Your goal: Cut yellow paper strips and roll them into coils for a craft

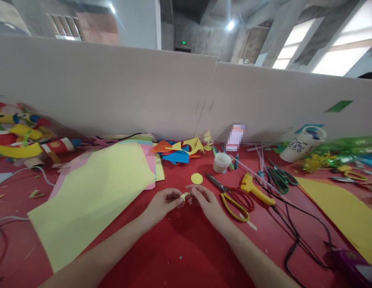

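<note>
Between my two hands is a small piece of pale yellow paper [184,196], held just above the red table. My left hand [169,199] pinches it with thumb and fingers. From the other side, my right hand [202,197] has its fingertips closed at the paper's edge. Just beyond the hands lies a yellow paper circle [197,178], flat on the table. Right of my right hand rest scissors [234,196] with red and yellow handles, their blades pointing away to the left.
A yellow glue gun [256,190] with black cords lies at right, near green-handled scissors [280,180]. Large yellow sheets [99,192] cover the left. A white tub [222,162], coloured scraps [180,152] and a white cup [303,144] stand toward the white partition [114,88].
</note>
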A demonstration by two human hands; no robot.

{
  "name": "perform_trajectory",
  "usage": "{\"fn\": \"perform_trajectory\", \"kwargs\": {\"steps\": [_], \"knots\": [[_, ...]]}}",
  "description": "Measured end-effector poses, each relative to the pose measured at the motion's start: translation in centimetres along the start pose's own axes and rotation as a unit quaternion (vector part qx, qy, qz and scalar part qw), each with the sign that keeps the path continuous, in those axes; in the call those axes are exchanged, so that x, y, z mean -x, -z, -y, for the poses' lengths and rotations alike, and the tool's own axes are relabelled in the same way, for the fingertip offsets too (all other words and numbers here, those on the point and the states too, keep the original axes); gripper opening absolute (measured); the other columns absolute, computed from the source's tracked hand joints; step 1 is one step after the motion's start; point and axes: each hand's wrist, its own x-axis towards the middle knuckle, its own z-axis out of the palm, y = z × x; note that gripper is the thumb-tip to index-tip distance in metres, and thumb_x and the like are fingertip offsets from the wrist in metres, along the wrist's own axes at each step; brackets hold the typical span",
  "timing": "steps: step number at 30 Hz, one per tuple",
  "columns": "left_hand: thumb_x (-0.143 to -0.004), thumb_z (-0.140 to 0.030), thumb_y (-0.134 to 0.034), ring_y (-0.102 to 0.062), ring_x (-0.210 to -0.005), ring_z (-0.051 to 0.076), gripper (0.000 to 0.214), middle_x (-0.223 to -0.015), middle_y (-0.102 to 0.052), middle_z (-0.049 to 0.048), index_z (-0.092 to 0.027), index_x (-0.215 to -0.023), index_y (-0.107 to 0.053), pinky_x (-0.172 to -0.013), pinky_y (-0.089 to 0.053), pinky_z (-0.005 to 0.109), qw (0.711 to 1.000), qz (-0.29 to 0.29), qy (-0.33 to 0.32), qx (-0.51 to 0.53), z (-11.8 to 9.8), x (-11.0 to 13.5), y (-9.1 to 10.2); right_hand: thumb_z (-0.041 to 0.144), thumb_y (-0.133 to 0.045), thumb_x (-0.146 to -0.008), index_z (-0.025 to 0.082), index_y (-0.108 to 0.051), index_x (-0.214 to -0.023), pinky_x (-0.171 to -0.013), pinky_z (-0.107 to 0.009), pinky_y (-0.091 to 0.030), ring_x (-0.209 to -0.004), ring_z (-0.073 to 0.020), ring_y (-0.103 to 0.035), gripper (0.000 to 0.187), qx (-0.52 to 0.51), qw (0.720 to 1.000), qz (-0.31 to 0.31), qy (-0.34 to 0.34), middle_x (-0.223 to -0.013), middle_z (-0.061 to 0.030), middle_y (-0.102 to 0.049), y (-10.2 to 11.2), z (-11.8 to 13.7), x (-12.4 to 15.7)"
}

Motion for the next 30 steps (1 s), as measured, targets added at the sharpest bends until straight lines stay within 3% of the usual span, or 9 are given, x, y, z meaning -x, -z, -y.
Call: {"fn": "perform_trajectory", "kwargs": {"steps": [6,18,25,30], "knots": [[-0.071,-0.033,-0.061,-0.057,-0.066,0.014,0.018,-0.070,-0.061,0.0013,-0.017,-0.080,-0.062,-0.065,-0.046,0.026,0.999,0.006,-0.028,-0.042,0.53,-0.12,0.20,0.037,-0.062,-0.069,0.019,-0.061,-0.084,-0.065,-0.028,-0.048,-0.066,-0.0146,-0.059,0.024,0.037,0.999,0.007,0.003,-0.074,-0.0021,-0.063,0.15,-0.32,-0.05],[-0.068,-0.032,-0.063,-0.053,-0.056,0.011,0.019,-0.061,-0.059,-0.0004,-0.015,-0.076,-0.061,-0.057,-0.043,0.024,1.000,0.001,0.026,0.002,-0.41,0.14,-0.11,0.029,-0.058,-0.071,0.019,-0.060,-0.085,-0.064,-0.025,-0.044,-0.066,-0.0125,-0.054,0.018,0.026,1.000,0.011,0.005,-0.073,0.0003,-0.057,0.23,-0.40,0.02],[-0.064,-0.025,-0.067,-0.054,-0.060,0.011,0.020,-0.068,-0.060,-0.0002,-0.015,-0.081,-0.061,-0.060,-0.045,0.024,0.999,0.018,0.028,0.022,0.01,0.10,0.01,0.030,-0.057,-0.070,0.018,-0.059,-0.087,-0.065,-0.026,-0.043,-0.068,-0.0134,-0.054,0.020,0.025,1.000,0.008,-0.010,-0.076,-0.0006,-0.057,0.16,-0.22,0.06],[-0.068,-0.029,-0.064,-0.054,-0.064,0.012,0.021,-0.069,-0.059,0.0003,-0.015,-0.083,-0.062,-0.062,-0.045,0.024,0.999,0.007,0.029,0.011,-0.22,0.24,0.07,0.029,-0.057,-0.070,0.018,-0.058,-0.085,-0.065,-0.025,-0.041,-0.066,-0.0119,-0.051,0.019,0.018,1.000,0.002,-0.020,-0.075,0.0005,-0.055,0.21,-0.08,0.05]]}}
